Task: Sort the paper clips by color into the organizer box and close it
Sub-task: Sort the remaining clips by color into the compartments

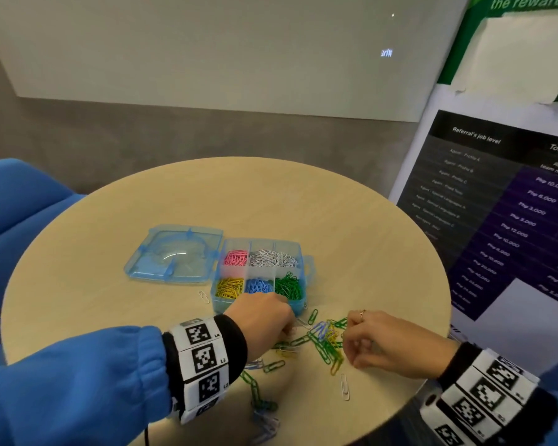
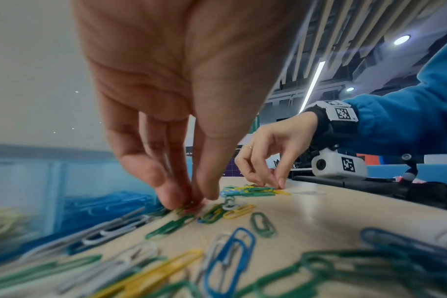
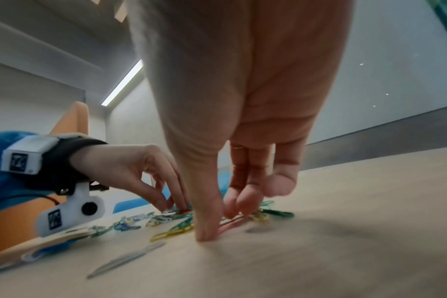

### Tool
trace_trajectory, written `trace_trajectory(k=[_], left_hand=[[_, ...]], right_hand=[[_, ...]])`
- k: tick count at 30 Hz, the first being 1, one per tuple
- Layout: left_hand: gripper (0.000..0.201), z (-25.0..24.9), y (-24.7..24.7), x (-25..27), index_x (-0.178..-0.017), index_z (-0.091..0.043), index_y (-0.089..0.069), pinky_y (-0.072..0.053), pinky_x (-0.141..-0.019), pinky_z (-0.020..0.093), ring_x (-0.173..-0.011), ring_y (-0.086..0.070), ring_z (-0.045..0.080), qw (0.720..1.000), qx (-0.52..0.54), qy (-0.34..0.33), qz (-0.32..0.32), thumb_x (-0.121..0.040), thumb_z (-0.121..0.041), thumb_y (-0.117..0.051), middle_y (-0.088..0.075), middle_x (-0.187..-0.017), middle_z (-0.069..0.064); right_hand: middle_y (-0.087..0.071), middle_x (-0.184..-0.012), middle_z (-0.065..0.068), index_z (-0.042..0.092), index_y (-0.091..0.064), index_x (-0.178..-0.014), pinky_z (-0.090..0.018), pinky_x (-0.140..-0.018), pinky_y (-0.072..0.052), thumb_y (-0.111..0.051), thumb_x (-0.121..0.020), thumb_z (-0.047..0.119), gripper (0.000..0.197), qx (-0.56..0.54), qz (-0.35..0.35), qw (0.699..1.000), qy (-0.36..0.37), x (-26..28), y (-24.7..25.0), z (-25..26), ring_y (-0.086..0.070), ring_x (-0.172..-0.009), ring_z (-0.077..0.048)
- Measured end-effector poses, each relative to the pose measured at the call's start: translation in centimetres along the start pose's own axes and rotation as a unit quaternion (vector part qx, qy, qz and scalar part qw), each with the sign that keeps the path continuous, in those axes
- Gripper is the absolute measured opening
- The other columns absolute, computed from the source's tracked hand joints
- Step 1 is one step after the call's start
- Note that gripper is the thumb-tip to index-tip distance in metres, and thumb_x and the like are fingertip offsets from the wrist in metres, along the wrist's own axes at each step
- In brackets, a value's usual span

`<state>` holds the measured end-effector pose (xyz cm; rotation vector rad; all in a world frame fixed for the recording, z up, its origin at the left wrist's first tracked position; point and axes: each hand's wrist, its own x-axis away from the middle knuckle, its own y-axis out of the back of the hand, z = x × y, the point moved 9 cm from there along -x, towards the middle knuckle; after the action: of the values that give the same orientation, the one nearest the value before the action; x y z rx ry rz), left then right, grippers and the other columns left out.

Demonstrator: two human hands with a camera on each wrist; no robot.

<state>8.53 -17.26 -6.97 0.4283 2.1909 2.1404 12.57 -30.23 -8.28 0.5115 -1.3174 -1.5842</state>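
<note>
1. Sorting step: left hand pinches a clip; right hand fingers pinch into the loose clips at the table's near edge.
2. Organizer box lies open mid-table, just beyond the clips.
3. Next calls for lifting single clips into matching compartments.

The blue organizer box lies open just beyond the left hand, sorted clips inside; loose paper clips lie scattered between both hands.

Your way across the far half of the table lies bare, while the open organizer box and loose paper clips crowd the near edge.
</note>
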Motion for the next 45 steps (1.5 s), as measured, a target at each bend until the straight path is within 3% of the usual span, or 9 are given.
trace_trajectory(k=[9,17,21,26,30,32,35,40,45], left_hand=[[0.012,-0.6,0.3,0.2,-0.108,-0.029,-0.057,-0.042,-0.065,0.029,-0.096,-0.060,0.019,0.999,-0.042,-0.025,-0.019,-0.098,-0.025,-0.051,-0.059,-0.106,-0.005],[0.013,-0.5,-0.3,0.3,-0.105,-0.025,-0.061,-0.039,-0.065,0.030,-0.095,-0.060,0.021,0.999,-0.039,-0.023,0.007,-0.099,-0.025,-0.050,-0.052,-0.109,-0.004],[0.017,0.3,-1.6,0.9,-0.110,-0.021,-0.059,-0.051,-0.077,0.037,-0.102,-0.056,0.020,1.000,-0.008,-0.019,0.017,-0.099,-0.027,-0.049,-0.051,-0.112,-0.002],[0.018,0.9,-1.8,1.6,-0.112,-0.020,-0.058,-0.051,-0.083,0.042,-0.105,-0.050,0.019,1.000,0.008,-0.016,0.010,-0.100,-0.027,-0.046,-0.052,-0.114,-0.001],[0.010,2.1,0.3,2.3,-0.103,-0.023,-0.059,-0.049,-0.076,0.026,-0.087,-0.054,0.010,0.994,0.106,-0.004,-0.035,-0.098,-0.025,-0.051,-0.057,-0.105,-0.007],[0.007,3.8,1.2,2.6,-0.097,-0.015,-0.058,-0.042,-0.064,0.013,-0.072,-0.051,0.004,0.968,0.245,0.020,-0.048,-0.097,-0.013,-0.052,-0.060,-0.092,-0.003],[0.013,7.8,1.9,3.2,-0.086,-0.011,-0.054,-0.049,-0.053,0.021,-0.062,-0.058,0.007,0.898,0.427,0.073,-0.071,-0.097,-0.005,-0.051,-0.064,-0.077,0.001],[0.006,14.5,2.6,3.5,-0.091,-0.006,-0.056,-0.050,-0.051,0.021,-0.061,-0.065,0.010,0.801,0.555,0.163,-0.153,-0.092,-0.008,-0.062,-0.070,-0.078,0.012],[0.006,17.2,4.4,2.3,-0.088,-0.005,-0.064,-0.052,-0.057,0.020,-0.070,-0.065,0.012,0.786,0.546,0.182,-0.227,-0.087,-0.008,-0.068,-0.071,-0.096,0.024]], right_hand=[[-0.058,-0.089,0.010,0.029,-0.067,-0.089,-0.012,-0.070,-0.039,-0.079,-0.076,0.038,0.019,-0.060,-0.068,0.996,0.010,1.1,2.3,-1.5,-0.055,-0.083,-0.009],[-0.047,-0.097,0.013,0.029,-0.064,-0.083,-0.015,-0.077,-0.037,-0.072,-0.084,0.028,0.008,-0.019,0.030,0.999,-0.041,0.6,0.3,-2.5,-0.046,-0.087,-0.001],[-0.048,-0.097,0.010,0.029,-0.058,-0.083,-0.015,-0.077,-0.038,-0.066,-0.089,0.031,0.011,-0.027,0.055,0.998,-0.016,0.2,0.2,-1.4,-0.047,-0.086,-0.002],[-0.061,-0.078,0.004,0.019,-0.057,-0.085,-0.012,-0.062,-0.041,-0.064,-0.091,0.014,0.011,-0.148,-0.108,0.983,0.025,-3.3,6.6,1.8,-0.053,-0.066,0.000],[-0.066,-0.075,-0.001,0.018,-0.062,-0.081,-0.019,-0.064,-0.049,-0.070,-0.087,0.012,0.011,-0.198,-0.241,0.950,0.034,-8.6,11.2,4.3,-0.060,-0.065,-0.007],[-0.070,-0.079,-0.007,0.011,-0.065,-0.087,-0.026,-0.069,-0.054,-0.068,-0.087,0.010,0.003,-0.243,-0.239,0.940,0.027,-11.4,11.7,5.0,-0.067,-0.072,-0.016],[-0.073,-0.096,-0.015,0.008,-0.067,-0.099,-0.040,-0.087,-0.057,-0.063,-0.092,0.013,0.009,-0.287,-0.190,0.939,0.008,-13.9,11.3,5.0,-0.071,-0.091,-0.025],[-0.073,-0.101,-0.010,0.013,-0.067,-0.101,-0.032,-0.088,-0.056,-0.061,-0.094,0.016,0.010,-0.307,-0.147,0.940,0.016,-11.0,9.8,4.1,-0.070,-0.095,-0.020],[-0.074,-0.099,-0.010,0.010,-0.069,-0.100,-0.024,-0.076,-0.053,-0.062,-0.093,0.015,0.011,-0.327,-0.137,0.935,0.011,-6.7,7.7,2.8,-0.070,-0.090,-0.019]])
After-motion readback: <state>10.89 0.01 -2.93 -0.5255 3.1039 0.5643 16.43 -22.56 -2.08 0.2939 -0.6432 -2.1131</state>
